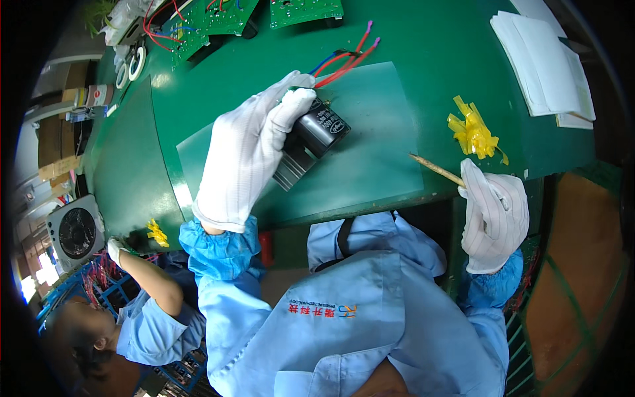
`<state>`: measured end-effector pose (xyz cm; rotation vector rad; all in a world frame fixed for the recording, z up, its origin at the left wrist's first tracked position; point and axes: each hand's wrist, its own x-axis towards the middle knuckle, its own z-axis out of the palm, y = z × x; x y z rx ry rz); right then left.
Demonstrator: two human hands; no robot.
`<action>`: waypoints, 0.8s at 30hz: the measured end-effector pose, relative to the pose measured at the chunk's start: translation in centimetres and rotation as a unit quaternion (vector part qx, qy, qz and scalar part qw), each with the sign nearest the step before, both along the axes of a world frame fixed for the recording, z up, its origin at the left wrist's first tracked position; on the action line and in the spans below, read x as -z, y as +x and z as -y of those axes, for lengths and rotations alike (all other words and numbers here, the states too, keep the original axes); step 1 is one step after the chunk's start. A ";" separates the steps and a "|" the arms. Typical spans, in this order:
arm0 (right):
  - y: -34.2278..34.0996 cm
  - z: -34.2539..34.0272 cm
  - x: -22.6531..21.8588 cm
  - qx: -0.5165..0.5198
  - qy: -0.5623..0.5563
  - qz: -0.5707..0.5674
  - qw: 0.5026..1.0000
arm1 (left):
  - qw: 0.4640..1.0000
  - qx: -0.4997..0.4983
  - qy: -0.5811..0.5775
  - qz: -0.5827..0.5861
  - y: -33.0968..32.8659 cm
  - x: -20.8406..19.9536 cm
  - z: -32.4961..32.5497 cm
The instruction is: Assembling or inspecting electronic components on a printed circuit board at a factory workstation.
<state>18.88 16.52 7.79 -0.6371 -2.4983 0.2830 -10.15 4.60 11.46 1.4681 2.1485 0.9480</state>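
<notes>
My left hand (248, 142), in a white glove, grips a circuit board assembly above the green bench. A black cylindrical capacitor (322, 126) and a finned dark heat sink (294, 169) stick out beside my fingers. Red and blue wires (345, 61) run from its far side; the board itself is mostly hidden by the glove. In my gloved right hand (495, 215) is a thin wooden stick (436, 169), pinched by the fingers, its tip pointing left over the bench edge. The stick and the assembly are apart.
A translucent sheet (387, 132) covers part of the bench (423, 40). Yellow tape strips (473, 129) lie right, near white papers (542, 66). Green circuit boards (225, 16) and tape rolls (137, 63) are at the far left. A co-worker (152, 304) sits left, near a fan (77, 231).
</notes>
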 end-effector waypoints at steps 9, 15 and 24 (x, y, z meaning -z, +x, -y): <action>1.5 0.2 0.9 0.018 -0.001 -0.027 0.999 | 0.977 -0.121 0.007 0.176 -1.0 -0.3 0.6; 1.2 -0.2 2.6 0.041 -0.097 -0.110 0.988 | 0.933 -0.264 0.162 0.180 -3.7 0.6 3.7; -4.8 1.2 8.0 -0.063 -0.336 -0.133 0.930 | 0.795 -0.331 0.252 0.442 -7.5 7.8 5.1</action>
